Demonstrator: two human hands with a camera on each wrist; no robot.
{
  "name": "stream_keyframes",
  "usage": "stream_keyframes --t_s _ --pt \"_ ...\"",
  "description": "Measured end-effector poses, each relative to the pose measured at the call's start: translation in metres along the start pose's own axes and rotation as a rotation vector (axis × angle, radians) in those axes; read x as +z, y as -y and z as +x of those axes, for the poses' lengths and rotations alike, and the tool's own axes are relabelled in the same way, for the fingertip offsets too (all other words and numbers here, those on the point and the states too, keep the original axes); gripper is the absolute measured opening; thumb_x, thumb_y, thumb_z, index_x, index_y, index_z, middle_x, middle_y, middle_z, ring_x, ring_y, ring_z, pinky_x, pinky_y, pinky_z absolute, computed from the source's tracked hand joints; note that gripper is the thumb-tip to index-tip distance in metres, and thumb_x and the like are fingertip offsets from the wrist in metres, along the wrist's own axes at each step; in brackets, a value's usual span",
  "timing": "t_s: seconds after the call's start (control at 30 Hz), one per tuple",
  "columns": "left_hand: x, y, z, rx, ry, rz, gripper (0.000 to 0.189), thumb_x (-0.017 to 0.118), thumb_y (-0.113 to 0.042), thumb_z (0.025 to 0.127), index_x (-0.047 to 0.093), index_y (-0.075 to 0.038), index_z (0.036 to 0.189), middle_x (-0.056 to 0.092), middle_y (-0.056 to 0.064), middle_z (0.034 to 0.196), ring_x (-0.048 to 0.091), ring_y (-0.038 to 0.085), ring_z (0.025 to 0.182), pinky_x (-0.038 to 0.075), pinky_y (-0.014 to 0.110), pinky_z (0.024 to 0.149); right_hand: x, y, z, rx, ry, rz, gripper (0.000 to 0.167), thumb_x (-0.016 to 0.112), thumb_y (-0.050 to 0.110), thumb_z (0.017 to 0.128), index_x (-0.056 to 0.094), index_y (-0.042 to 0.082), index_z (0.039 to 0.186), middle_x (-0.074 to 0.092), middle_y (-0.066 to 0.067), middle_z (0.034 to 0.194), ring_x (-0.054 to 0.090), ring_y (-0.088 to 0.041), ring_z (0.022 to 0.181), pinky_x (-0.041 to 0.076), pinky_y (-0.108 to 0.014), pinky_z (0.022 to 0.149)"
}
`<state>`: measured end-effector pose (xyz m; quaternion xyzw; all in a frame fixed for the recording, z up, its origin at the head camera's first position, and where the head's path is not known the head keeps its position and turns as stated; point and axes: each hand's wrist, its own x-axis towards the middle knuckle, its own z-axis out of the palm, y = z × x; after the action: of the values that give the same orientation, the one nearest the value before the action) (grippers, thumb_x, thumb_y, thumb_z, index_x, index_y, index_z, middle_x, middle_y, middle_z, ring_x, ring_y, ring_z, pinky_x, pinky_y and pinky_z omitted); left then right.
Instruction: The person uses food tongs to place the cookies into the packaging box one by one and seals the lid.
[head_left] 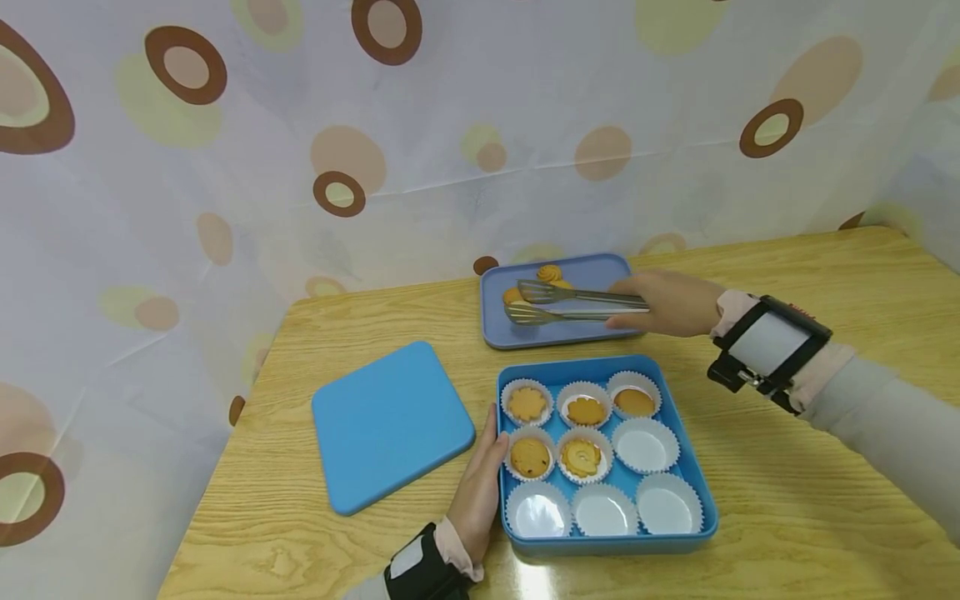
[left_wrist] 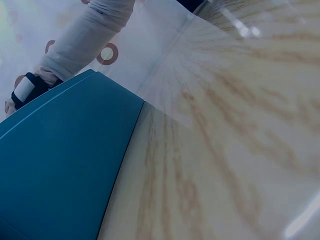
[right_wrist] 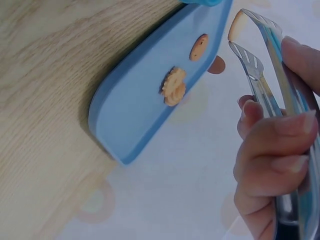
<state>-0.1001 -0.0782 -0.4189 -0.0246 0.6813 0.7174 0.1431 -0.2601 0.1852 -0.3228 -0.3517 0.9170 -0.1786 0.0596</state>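
My right hand [head_left: 667, 302] grips metal tongs [head_left: 585, 296] over the grey-blue tray [head_left: 498, 333]. In the right wrist view a pale-edged cookie [right_wrist: 237, 26] sits between the slotted tips of the tongs. Piped cookies [right_wrist: 174, 86] and an oval-looking cookie [right_wrist: 199, 47] lie on the tray. Beside the blue box [head_left: 607, 546], my left hand [head_left: 476, 492] rests against its left wall with fingers stretched along it. Inside the box, white paper cups stand in rows. Several hold cookies, among them a flower-shaped cookie [head_left: 527, 404]; the front-row cups hold none.
A flat blue lid [head_left: 390, 427] lies on the wooden table [head_left: 247, 500] left of the box. Behind the table hangs a patterned cloth [head_left: 450, 108], close to the tray's far edge.
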Motion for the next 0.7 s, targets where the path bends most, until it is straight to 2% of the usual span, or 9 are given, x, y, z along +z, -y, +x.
stream_keyframes --t_s 0.13,0.3,0.4,0.5,0.6,0.7 --pt "0.000 0.000 0.000 0.001 -0.009 0.010 0.060 0.031 -0.032 0.107 0.005 -0.013 0.157 -0.002 0.009 0.163 -0.008 0.030 0.149 -0.003 0.056 0.118 -0.004 0.001 -0.017 -0.006 -0.022 -0.014 0.034 0.067 0.029 0.092 0.068 0.000 0.110 0.065 -0.002 0.085 0.056 -0.010 0.070 0.048 -0.029 0.063" --pt "0.000 0.000 0.000 0.005 -0.018 0.019 0.060 0.031 -0.033 0.107 0.006 -0.013 0.157 -0.001 0.009 0.163 -0.007 0.030 0.149 -0.003 0.056 0.118 -0.007 0.002 -0.038 0.018 -0.043 -0.006 0.043 0.068 0.030 0.092 0.065 -0.002 0.120 0.070 -0.008 0.103 0.062 -0.011 0.081 0.055 -0.034 0.071" --pt "-0.001 0.000 -0.001 0.005 -0.016 0.015 0.060 0.031 -0.033 0.107 0.005 -0.013 0.157 -0.001 0.009 0.163 -0.007 0.030 0.149 -0.003 0.056 0.118 -0.008 0.003 -0.049 0.025 -0.060 -0.015 0.042 0.068 0.029 0.091 0.065 -0.001 0.121 0.070 -0.009 0.107 0.062 -0.012 0.083 0.055 -0.035 0.073" --pt "-0.001 0.000 -0.002 0.002 -0.011 0.007 0.060 0.031 -0.033 0.107 0.005 -0.013 0.157 -0.002 0.009 0.163 -0.008 0.030 0.149 -0.003 0.056 0.118 -0.012 0.004 -0.062 0.045 -0.068 -0.037 0.037 0.068 0.029 0.092 0.067 0.003 0.118 0.068 -0.002 0.097 0.058 -0.008 0.077 0.051 -0.028 0.066" --pt "-0.001 0.001 -0.002 0.003 -0.004 -0.001 0.060 0.031 -0.032 0.107 0.004 -0.012 0.157 -0.002 0.009 0.163 -0.009 0.029 0.149 -0.003 0.055 0.118 -0.016 0.004 -0.074 0.077 -0.062 -0.070 0.033 0.067 0.032 0.092 0.067 0.009 0.116 0.059 0.005 0.085 0.050 -0.005 0.068 0.042 -0.023 0.059" --pt "-0.002 0.001 -0.001 0.008 0.002 -0.007 0.061 0.031 -0.032 0.107 0.003 -0.012 0.157 -0.002 0.009 0.163 -0.009 0.029 0.149 -0.003 0.055 0.118 -0.021 0.006 -0.087 0.115 -0.053 -0.126 0.040 0.066 0.036 0.092 0.065 0.008 0.121 0.058 0.006 0.085 0.048 -0.004 0.067 0.040 -0.023 0.059"
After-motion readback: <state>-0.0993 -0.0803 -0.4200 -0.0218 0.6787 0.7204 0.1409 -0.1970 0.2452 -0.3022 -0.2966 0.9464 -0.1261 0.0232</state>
